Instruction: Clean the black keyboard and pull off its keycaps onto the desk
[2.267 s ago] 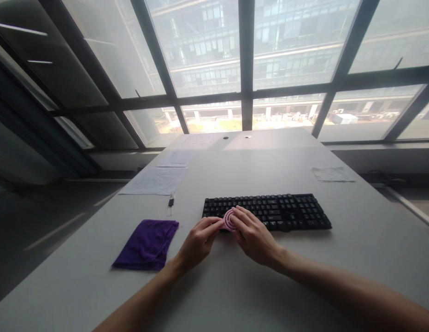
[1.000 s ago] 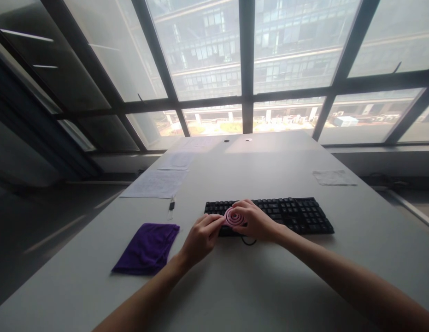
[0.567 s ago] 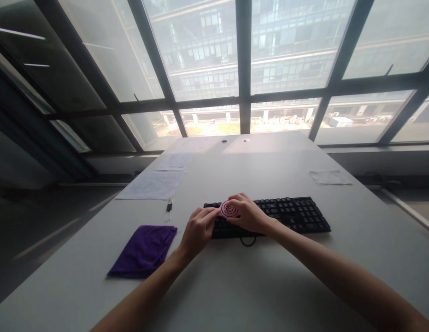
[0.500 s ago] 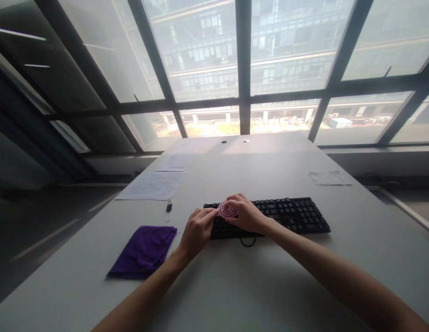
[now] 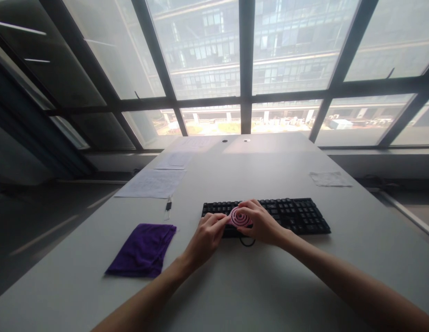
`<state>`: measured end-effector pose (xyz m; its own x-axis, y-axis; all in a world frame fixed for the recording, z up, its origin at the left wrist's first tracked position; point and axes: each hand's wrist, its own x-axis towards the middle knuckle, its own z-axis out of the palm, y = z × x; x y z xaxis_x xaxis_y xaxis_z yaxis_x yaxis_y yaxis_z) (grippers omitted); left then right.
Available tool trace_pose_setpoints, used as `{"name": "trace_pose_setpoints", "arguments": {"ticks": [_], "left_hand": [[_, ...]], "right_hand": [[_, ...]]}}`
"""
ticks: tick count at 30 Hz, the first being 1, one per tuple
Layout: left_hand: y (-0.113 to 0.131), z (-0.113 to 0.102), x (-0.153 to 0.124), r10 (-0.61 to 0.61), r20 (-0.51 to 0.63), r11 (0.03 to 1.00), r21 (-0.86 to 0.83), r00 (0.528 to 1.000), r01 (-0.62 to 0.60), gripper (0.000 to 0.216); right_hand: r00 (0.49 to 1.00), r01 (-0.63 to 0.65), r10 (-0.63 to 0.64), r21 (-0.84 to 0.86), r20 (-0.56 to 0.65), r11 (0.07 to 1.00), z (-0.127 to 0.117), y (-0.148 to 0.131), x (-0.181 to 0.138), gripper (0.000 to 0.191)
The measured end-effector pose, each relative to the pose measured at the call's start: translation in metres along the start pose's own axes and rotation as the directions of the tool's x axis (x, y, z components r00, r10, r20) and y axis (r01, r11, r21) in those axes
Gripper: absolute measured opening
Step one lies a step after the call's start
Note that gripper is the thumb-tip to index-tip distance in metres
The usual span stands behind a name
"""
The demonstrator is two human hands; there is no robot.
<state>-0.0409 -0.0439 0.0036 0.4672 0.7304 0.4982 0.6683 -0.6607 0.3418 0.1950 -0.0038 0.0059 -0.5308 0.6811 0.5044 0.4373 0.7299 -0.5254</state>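
Pink spiral roll (image 5: pixel 240 216), one, held between both hands, over left half of black keyboard (image 5: pixel 297 216); contact with keys not clear. Left hand (image 5: pixel 206 235): thumb and fingers pinched on roll's left edge. Right hand (image 5: pixel 264 226): curved round roll from right, gripping it. Black loop (image 5: pixel 248 245) at keyboard's near edge. Purple cloth (image 5: pixel 140 251), folded, on worktop (image 5: pixel 249 290), left of keyboard. Black clip (image 5: pixel 168 206) beyond cloth, near papers (image 5: pixel 150 183). Pale flat sheet (image 5: pixel 331 179) beyond keyboard, near right edge.
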Motion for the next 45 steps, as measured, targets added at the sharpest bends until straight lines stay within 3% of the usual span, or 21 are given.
{"name": "trace_pose_setpoints", "arguments": {"ticks": [8,16,27,34,41,45], "left_hand": [[-0.002,0.005,-0.006,0.058,0.009,0.996,-0.064,0.998,-0.057,0.035],[-0.004,0.005,-0.005,-0.1,-0.054,0.995,-0.012,0.993,0.1,0.044],[-0.018,0.01,-0.006,-0.109,-0.15,0.994,-0.004,0.983,0.11,0.041],[-0.008,0.005,-0.006,-0.051,-0.187,0.997,-0.062,0.981,0.04,0.032],[-0.009,0.007,-0.009,-0.059,-0.152,0.994,-0.099,0.987,0.044,0.028],[-0.009,0.007,-0.009,-0.072,-0.163,0.991,-0.121,0.984,0.052,0.022]], "right_hand": [[0.999,0.052,-0.052,0.008,-0.012,0.999,-0.005,-0.003,-0.012,0.043],[0.995,-0.022,0.016,-0.055,-0.093,0.998,0.002,0.016,0.004,0.042],[0.998,0.043,-0.042,-0.017,0.044,0.999,-0.003,0.032,0.036,0.04],[0.997,0.034,-0.033,-0.018,0.068,0.999,-0.016,0.018,0.015,0.042],[0.999,0.03,-0.031,-0.016,-0.026,0.999,-0.006,0.009,-0.003,0.045],[0.998,0.065,-0.065,-0.03,-0.018,0.997,0.0,0.006,-0.005,0.043]]}}
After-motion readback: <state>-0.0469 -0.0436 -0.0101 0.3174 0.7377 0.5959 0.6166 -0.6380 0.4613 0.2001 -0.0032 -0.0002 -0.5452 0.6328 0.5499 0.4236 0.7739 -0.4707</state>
